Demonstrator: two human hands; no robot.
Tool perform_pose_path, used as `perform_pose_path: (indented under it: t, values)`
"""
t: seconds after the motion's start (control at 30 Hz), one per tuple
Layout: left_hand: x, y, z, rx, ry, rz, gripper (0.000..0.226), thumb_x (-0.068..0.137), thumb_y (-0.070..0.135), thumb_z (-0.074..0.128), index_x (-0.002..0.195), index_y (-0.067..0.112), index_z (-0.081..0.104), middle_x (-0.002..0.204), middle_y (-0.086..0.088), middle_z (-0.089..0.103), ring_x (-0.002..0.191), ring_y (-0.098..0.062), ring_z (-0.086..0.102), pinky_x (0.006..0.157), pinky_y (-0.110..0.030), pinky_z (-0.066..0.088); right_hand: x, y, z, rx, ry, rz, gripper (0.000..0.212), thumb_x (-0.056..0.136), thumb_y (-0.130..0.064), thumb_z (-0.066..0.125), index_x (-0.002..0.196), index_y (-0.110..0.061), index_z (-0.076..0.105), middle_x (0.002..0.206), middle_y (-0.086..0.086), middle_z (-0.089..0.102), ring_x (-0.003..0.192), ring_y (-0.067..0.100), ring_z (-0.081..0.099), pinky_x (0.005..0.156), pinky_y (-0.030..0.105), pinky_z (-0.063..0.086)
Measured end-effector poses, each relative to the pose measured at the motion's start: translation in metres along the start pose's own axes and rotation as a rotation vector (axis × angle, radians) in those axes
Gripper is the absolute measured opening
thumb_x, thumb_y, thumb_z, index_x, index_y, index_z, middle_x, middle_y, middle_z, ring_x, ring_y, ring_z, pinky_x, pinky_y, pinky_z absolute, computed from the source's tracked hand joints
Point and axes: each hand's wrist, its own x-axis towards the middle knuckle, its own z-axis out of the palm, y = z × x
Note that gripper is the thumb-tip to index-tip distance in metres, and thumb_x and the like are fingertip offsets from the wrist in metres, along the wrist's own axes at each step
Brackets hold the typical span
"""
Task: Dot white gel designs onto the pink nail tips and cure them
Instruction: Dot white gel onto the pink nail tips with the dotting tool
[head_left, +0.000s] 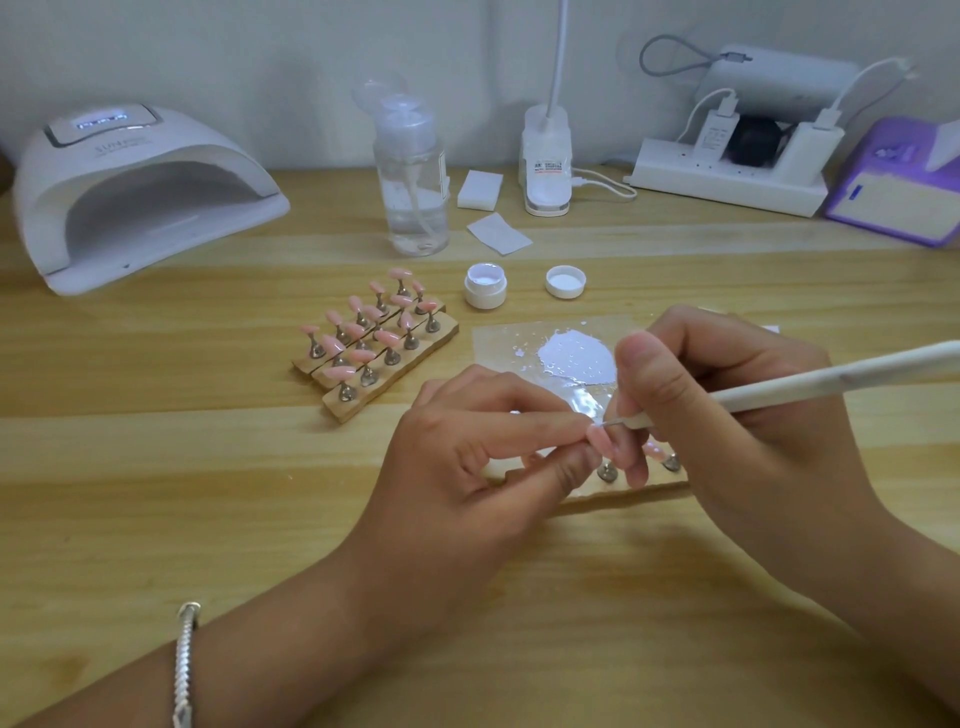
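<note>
1. one left hand (467, 457) pinches one pink nail tip (601, 440) between thumb and forefinger, over the near wooden strip (623, 491).
2. one right hand (727, 415) grips one white dotting pen (831, 376); its metal point touches that tip.
3. two metal stands (607, 472) show on the near strip; the hands hide the rest.
4. three more strips (374, 358) lie side by side further left, bearing fifteen pink tips (362, 355).
5. one open gel jar (485, 286), one lid (565, 281), and one clear sheet (493, 343) with one white gel puddle (574, 358).
6. one curing lamp (140, 192) stands far left.

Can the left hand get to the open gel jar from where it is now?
Probably yes. The gel jar stands uncapped beyond the left hand, with nothing standing between them. The hand would first have to release the nail tip it pinches.
</note>
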Motion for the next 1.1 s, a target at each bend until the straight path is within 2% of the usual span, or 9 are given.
perform_pose_path:
  t: [0.17,0.8,1.1]
  values:
    - [0.0000,0.0002,0.0006,-0.001,0.004,-0.002,0.010,0.086,0.025,0.072,0.089,0.032,0.078,0.086,0.013,0.071,0.087,-0.017,0.065,0.080,-0.052,0.045,0.0004,0.0000,0.0000,-0.013,-0.001,-0.009,0.036,0.096,-0.026,0.055,0.066,-0.008,0.054,0.053,-0.003,0.059,0.043,0.018,0.058,0.049,0.021,0.046]
    - [-0.0004,0.0000,0.0013,0.008,0.001,-0.028,0.009,0.086,0.024,0.072,0.087,0.025,0.081,0.085,0.011,0.071,0.087,-0.017,0.064,0.081,-0.052,0.044,0.0014,-0.0039,0.0013,0.067,0.014,0.029,0.034,0.096,-0.023,0.052,0.064,-0.013,0.053,0.050,0.004,0.058,0.042,0.019,0.055,0.050,0.018,0.044]
    - [-0.0004,-0.0005,0.0009,-0.001,0.005,-0.008,0.009,0.086,0.026,0.073,0.091,0.031,0.079,0.087,0.011,0.072,0.087,-0.018,0.065,0.080,-0.053,0.044,0.0006,-0.0008,-0.0004,0.004,-0.010,0.008,0.035,0.099,-0.018,0.056,0.065,-0.009,0.054,0.053,0.003,0.060,0.043,0.016,0.056,0.050,0.018,0.045]
